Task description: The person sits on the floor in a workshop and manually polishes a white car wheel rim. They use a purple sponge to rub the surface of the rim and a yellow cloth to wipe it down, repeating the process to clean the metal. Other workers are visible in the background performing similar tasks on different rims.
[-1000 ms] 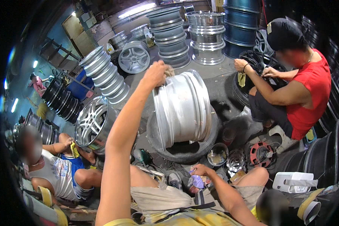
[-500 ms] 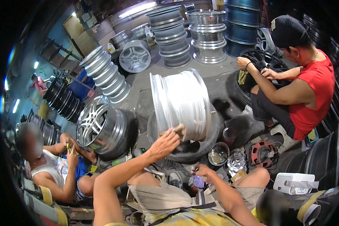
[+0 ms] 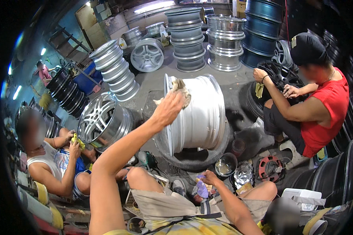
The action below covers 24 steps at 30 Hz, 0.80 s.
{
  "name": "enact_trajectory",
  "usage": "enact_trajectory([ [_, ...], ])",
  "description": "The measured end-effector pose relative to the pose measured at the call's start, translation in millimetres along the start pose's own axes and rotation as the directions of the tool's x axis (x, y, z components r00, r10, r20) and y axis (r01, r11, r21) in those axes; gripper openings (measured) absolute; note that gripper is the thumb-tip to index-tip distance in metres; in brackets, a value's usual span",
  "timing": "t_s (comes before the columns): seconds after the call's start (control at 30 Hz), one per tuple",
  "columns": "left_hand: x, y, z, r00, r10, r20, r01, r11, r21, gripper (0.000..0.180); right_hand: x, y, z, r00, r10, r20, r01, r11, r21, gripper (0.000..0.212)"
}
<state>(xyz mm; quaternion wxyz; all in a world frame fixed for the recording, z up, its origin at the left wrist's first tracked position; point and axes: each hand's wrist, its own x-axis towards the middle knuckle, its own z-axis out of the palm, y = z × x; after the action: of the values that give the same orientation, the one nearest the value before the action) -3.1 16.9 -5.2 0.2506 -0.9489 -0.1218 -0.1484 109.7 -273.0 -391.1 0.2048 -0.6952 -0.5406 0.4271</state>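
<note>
A silver-white wheel rim [image 3: 204, 109] rests on its side on a black tyre [image 3: 172, 154] in front of me. My left hand [image 3: 170, 107] is closed on a crumpled beige rag [image 3: 180, 88], pressed to the upper left edge of the rim. Low over my lap, my right hand [image 3: 211, 178] pinches a thin purple sheet [image 3: 202, 190]; whether it is cloth or sandpaper I cannot tell. Just beyond the right hand stands a small tub of liquid [image 3: 226, 164].
A co-worker in a red top [image 3: 325, 113] bends over a black rim on the right. Another in a white tank top [image 3: 49, 166] sits at the left, beside a spoked rim [image 3: 100, 117]. Stacked rims [image 3: 115, 70] stand behind. A red ring-shaped part [image 3: 270, 169] lies near my right knee.
My left hand has carried the rag from the rim's lower edge up to its upper left. The right hand stays low with the purple sheet, which shows more now. The view has shifted slightly.
</note>
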Motion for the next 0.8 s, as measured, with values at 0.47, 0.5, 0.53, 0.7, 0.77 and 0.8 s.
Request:
enact_trajectory([
  [0.47,-216.0,211.0,108.9,0.667,0.44,0.602,0.044,0.783,-0.62,0.026,12.1,-13.2,-39.6,0.981,-0.045,-0.187,0.043,0.999,-0.015,0.038],
  [0.5,-228.7,219.9,115.8,0.714,0.437,0.547,0.076,0.728,-0.681,0.025,7.4,-34.2,-53.5,0.989,0.04,-0.142,-0.011,0.979,0.202,0.034],
  [0.53,-232.2,226.9,119.9,0.759,0.436,0.484,0.087,0.668,-0.739,0.023,3.0,-48.0,-68.1,0.976,-0.004,-0.216,0.038,0.988,0.151,0.029],
  [0.7,-165.0,211.9,43.4,0.932,-0.069,0.355,0.351,0.412,-0.841,0.027,-27.1,-117.9,-133.9,0.946,-0.081,-0.313,0.191,0.92,0.341,0.029],
  [0.77,-135.1,194.6,3.7,0.929,-0.28,0.242,0.334,0.353,-0.874,0.03,-43.3,-147.7,-151.5,0.935,-0.076,-0.345,0.21,0.904,0.371,0.028],
  [0.8,-125.3,189.0,-8.5,0.914,-0.373,0.161,0.302,0.358,-0.883,0.033,-50.2,-162.2,-157.8,0.93,-0.08,-0.359,0.225,0.895,0.384,0.027],
])
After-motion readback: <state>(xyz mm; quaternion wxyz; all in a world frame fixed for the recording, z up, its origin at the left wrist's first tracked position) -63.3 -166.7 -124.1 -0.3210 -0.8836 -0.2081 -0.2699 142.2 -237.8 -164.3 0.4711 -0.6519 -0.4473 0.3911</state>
